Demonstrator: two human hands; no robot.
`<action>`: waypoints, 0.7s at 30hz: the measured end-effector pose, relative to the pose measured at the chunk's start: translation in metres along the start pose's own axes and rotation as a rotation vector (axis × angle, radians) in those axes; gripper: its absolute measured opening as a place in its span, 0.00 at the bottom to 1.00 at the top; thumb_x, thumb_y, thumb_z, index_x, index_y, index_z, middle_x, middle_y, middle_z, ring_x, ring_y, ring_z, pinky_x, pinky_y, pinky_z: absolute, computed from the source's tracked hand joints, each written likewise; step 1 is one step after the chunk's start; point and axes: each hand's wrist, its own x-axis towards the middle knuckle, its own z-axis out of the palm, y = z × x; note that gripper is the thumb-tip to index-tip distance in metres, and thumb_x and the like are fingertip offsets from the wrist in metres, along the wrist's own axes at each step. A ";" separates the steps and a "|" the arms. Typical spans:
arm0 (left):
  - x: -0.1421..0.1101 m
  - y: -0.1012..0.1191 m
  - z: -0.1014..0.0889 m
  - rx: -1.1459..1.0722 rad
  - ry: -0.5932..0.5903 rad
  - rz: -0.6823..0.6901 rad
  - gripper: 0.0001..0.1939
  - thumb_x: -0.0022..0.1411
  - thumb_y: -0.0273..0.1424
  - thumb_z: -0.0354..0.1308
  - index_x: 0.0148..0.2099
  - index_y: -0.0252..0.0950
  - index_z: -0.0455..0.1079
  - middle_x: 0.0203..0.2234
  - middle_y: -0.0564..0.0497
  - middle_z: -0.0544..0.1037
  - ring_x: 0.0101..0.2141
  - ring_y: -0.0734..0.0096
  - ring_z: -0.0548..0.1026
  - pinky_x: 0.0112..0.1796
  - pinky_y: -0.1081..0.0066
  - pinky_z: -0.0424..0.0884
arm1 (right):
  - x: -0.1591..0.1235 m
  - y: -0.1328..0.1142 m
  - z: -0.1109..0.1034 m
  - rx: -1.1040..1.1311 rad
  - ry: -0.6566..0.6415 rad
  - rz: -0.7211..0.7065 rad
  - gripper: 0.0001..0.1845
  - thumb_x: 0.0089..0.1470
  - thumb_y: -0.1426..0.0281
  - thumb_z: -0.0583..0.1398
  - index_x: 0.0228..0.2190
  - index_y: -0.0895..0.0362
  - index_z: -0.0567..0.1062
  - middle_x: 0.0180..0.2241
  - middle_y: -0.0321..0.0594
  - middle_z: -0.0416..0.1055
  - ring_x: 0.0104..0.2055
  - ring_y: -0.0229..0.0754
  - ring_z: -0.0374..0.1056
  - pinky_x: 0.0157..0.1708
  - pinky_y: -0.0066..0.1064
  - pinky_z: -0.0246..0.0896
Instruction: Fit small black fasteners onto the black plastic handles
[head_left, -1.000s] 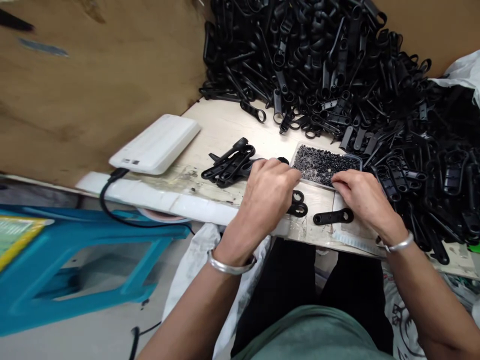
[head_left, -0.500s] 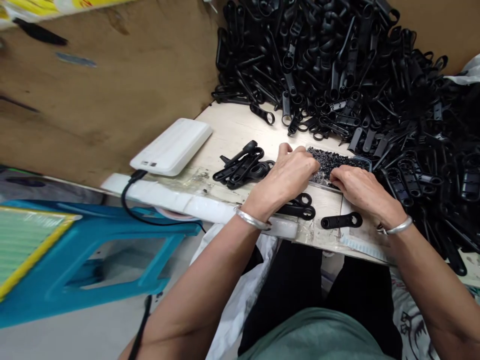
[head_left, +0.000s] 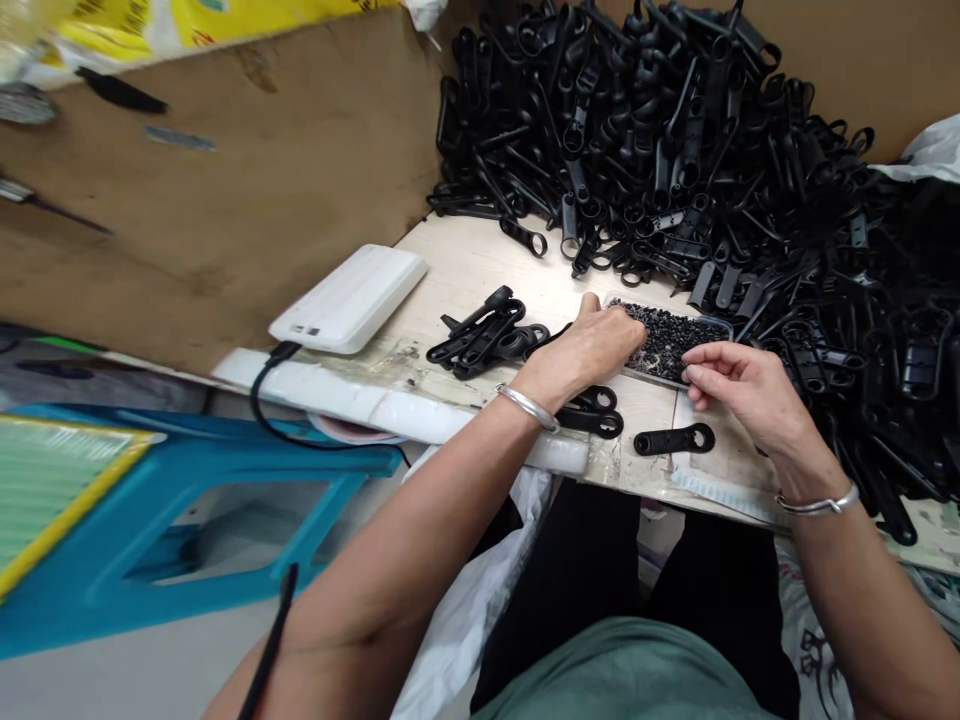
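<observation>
A shallow clear tray [head_left: 675, 381] holds many tiny black parts [head_left: 671, 335]. My left hand [head_left: 589, 350] is over the tray's left end, its fingers curled down among the parts and the fingertips hidden. At the tray's front right edge, my right hand [head_left: 750, 390] has thumb and forefinger pinched together; anything between them is too small to make out. A flat black plastic handle piece [head_left: 673, 439] with a ring end lies in front of the tray. Two more such pieces [head_left: 600, 423] are partly under my left wrist.
A large heap of black plastic pieces [head_left: 675, 150] covers the back and right of the table. A small cluster of them [head_left: 487, 335] lies left of my hands. Farther left are a white power bank [head_left: 349, 300] with a black cable and a blue stool [head_left: 225, 540].
My right hand has drawn out of the tray toward the right, fingers pinched. My left hand stays at the tray's left end. The view has shifted slightly.
</observation>
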 end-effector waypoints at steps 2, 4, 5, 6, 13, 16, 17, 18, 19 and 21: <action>0.001 0.001 -0.002 0.002 -0.028 -0.014 0.11 0.54 0.15 0.50 0.28 0.32 0.70 0.26 0.45 0.77 0.35 0.59 0.74 0.45 0.56 0.59 | -0.005 0.000 -0.002 -0.010 0.004 -0.006 0.11 0.48 0.65 0.65 0.33 0.60 0.76 0.20 0.34 0.72 0.21 0.33 0.67 0.24 0.26 0.64; 0.001 0.002 -0.003 0.006 -0.032 -0.016 0.12 0.53 0.14 0.50 0.27 0.32 0.69 0.24 0.46 0.76 0.32 0.61 0.74 0.44 0.57 0.59 | -0.010 0.000 -0.005 -0.033 0.027 -0.007 0.11 0.48 0.65 0.65 0.33 0.60 0.77 0.20 0.34 0.72 0.21 0.33 0.67 0.24 0.26 0.64; 0.002 0.003 -0.002 0.011 -0.024 -0.014 0.12 0.54 0.14 0.49 0.27 0.32 0.69 0.23 0.46 0.75 0.31 0.62 0.74 0.44 0.57 0.59 | -0.012 0.000 -0.006 -0.041 0.044 -0.005 0.11 0.48 0.65 0.65 0.32 0.60 0.77 0.20 0.34 0.72 0.21 0.33 0.67 0.24 0.26 0.64; 0.001 0.003 -0.001 0.018 -0.011 -0.008 0.12 0.54 0.14 0.49 0.27 0.32 0.69 0.23 0.46 0.75 0.30 0.63 0.74 0.44 0.57 0.59 | -0.014 0.000 -0.007 -0.045 0.062 -0.004 0.11 0.48 0.64 0.65 0.32 0.60 0.77 0.20 0.34 0.72 0.21 0.33 0.67 0.24 0.27 0.65; 0.000 -0.004 0.009 -0.057 0.044 -0.025 0.13 0.55 0.15 0.48 0.27 0.33 0.71 0.23 0.47 0.76 0.33 0.63 0.73 0.44 0.59 0.62 | -0.023 0.001 -0.013 -0.005 0.135 -0.012 0.15 0.47 0.60 0.66 0.32 0.59 0.78 0.21 0.36 0.73 0.22 0.35 0.68 0.24 0.28 0.67; -0.002 -0.012 0.010 -0.141 0.074 -0.054 0.13 0.56 0.17 0.49 0.33 0.35 0.74 0.28 0.47 0.79 0.35 0.63 0.74 0.44 0.60 0.62 | -0.024 0.002 -0.013 0.023 0.137 -0.014 0.16 0.46 0.59 0.67 0.31 0.58 0.78 0.22 0.36 0.73 0.22 0.35 0.68 0.24 0.27 0.67; -0.003 -0.015 0.009 -0.155 0.098 -0.070 0.13 0.57 0.18 0.49 0.35 0.35 0.74 0.30 0.47 0.79 0.36 0.63 0.74 0.44 0.60 0.63 | -0.024 0.003 -0.013 0.031 0.137 -0.015 0.16 0.45 0.59 0.67 0.31 0.58 0.78 0.22 0.37 0.73 0.22 0.34 0.68 0.24 0.27 0.67; -0.003 -0.017 0.008 -0.158 0.134 -0.092 0.14 0.57 0.18 0.49 0.36 0.35 0.74 0.32 0.47 0.80 0.38 0.62 0.74 0.44 0.61 0.63 | -0.023 0.004 -0.012 0.037 0.138 -0.015 0.16 0.45 0.59 0.67 0.31 0.58 0.78 0.23 0.37 0.74 0.22 0.34 0.68 0.24 0.27 0.68; -0.003 -0.020 0.007 -0.151 0.178 -0.117 0.14 0.58 0.19 0.48 0.38 0.35 0.74 0.34 0.47 0.80 0.39 0.61 0.73 0.44 0.61 0.63 | -0.022 0.005 -0.012 0.039 0.139 -0.014 0.16 0.45 0.59 0.67 0.31 0.58 0.78 0.23 0.37 0.74 0.22 0.34 0.68 0.24 0.27 0.68; -0.002 -0.023 0.004 -0.114 0.254 -0.162 0.15 0.58 0.18 0.48 0.39 0.35 0.74 0.35 0.45 0.79 0.41 0.60 0.73 0.43 0.61 0.63 | -0.021 0.007 -0.010 0.032 0.138 -0.007 0.17 0.45 0.58 0.67 0.31 0.58 0.78 0.23 0.37 0.74 0.22 0.35 0.68 0.23 0.28 0.68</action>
